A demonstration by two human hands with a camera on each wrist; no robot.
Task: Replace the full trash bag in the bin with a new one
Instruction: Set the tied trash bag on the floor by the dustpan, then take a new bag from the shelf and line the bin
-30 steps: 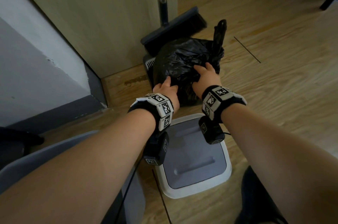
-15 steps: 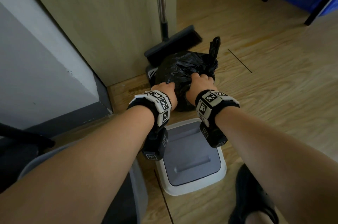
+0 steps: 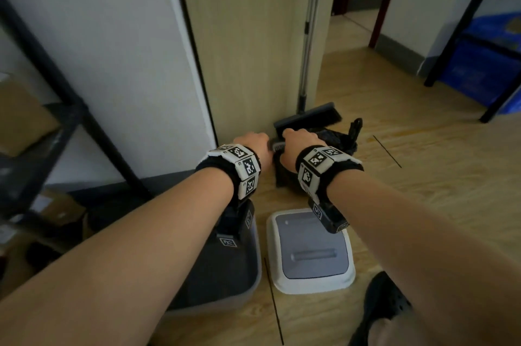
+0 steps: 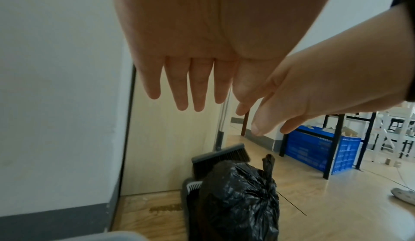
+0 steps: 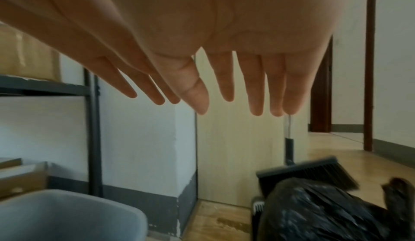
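Both our left hand (image 4: 179,37) and right hand (image 5: 224,22) hover with fingers straight, holding nothing, above the tied black trash bag (image 4: 238,202) on the floor (image 3: 423,176).

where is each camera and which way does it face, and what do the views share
Head: worn on the head, looks forward and down at the floor by the door; shows both forearms, left hand, right hand, bin and lid.
Left wrist: under the left palm, looks along the straight fingers at the trash bag; the right hand also shows.
Right wrist: under the right palm, looks along the straight fingers toward the wall; the left hand's fingers show.
Shared: all three show the bag and broom.
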